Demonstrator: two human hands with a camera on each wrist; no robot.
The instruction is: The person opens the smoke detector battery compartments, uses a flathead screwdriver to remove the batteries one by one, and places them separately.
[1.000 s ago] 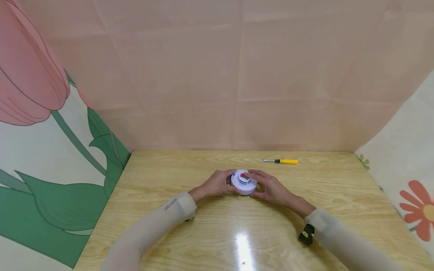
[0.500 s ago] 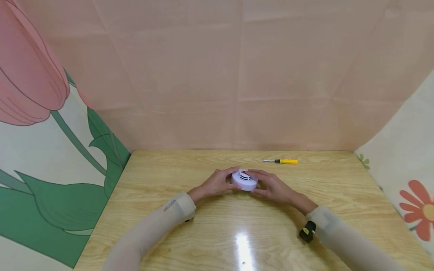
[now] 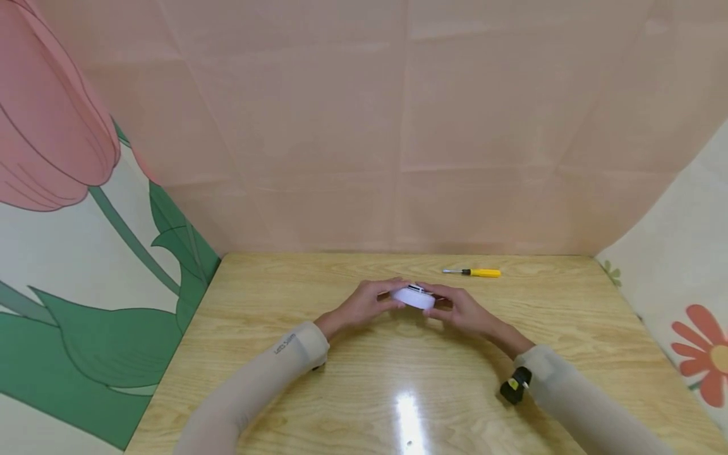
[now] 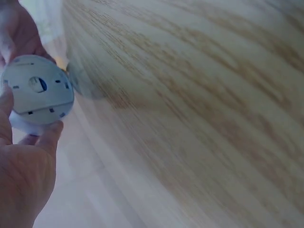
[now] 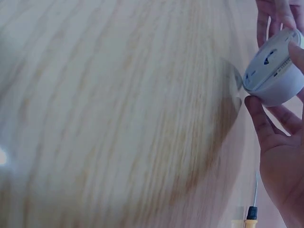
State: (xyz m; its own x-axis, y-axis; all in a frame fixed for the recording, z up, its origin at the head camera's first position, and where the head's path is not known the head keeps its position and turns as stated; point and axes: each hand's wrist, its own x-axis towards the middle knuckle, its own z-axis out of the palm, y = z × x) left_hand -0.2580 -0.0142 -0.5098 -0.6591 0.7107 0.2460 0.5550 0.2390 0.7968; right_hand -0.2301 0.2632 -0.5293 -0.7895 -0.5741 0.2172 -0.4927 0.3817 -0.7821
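A round white smoke detector [image 3: 414, 299] is held between both hands, tilted so that mostly its side wall faces me in the head view. My left hand [image 3: 364, 304] grips its left edge, thumb on the near side and fingers behind. On the opposite edge, my right hand [image 3: 469, 311] pinches it in the same manner. The flat underside of the smoke detector [image 4: 42, 97], with a central hole and small slots, shows in the left wrist view. From the right wrist, the smoke detector [image 5: 273, 66] appears edge-on with part of that underside; fingers cover some of its rim.
A screwdriver [image 3: 482, 273] with a yellow handle lies near the back edge of the wood-grain table [image 3: 284, 278], right of the hands. A pinkish-brown backdrop [image 3: 318, 158] stands behind the table. Printed flower cloths flank both sides.
The smoke detector has tipped so its slotted top with the red label turns away from view and its side shows. Both hands keep hold and have shifted slightly.
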